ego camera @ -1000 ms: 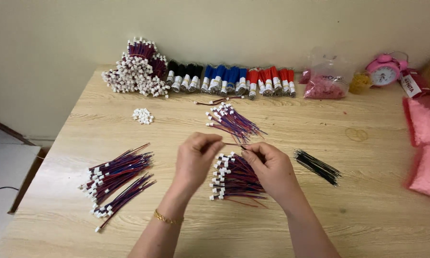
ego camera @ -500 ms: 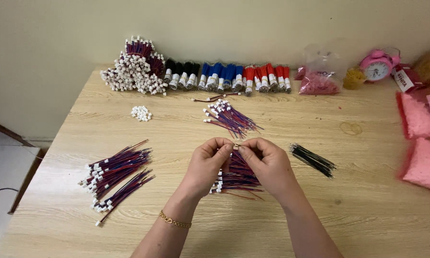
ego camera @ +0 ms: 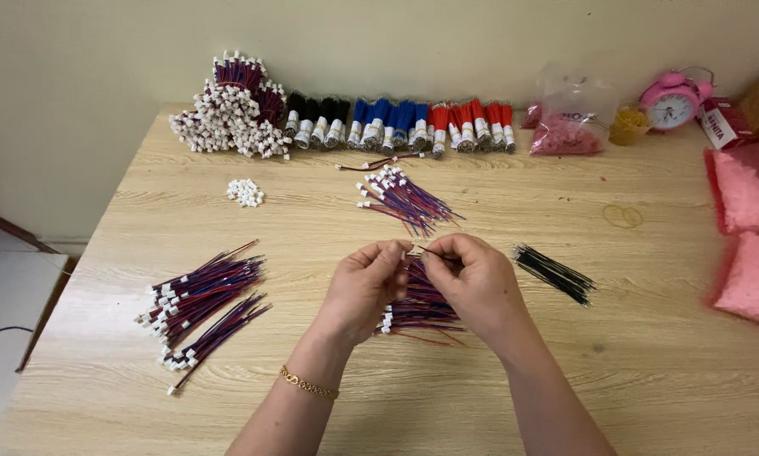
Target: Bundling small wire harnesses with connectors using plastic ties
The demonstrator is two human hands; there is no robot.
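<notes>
Red and blue wire is pinched between the left hand and right hand, fingertips together, raised just above a small wire bundle on the surface so one strand is singled out; black wires lie just beside that bundle

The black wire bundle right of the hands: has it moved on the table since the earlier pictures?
No. The black wire bundle lies at the same spot and angle relative to the ring-shaped mark on the table.
</notes>
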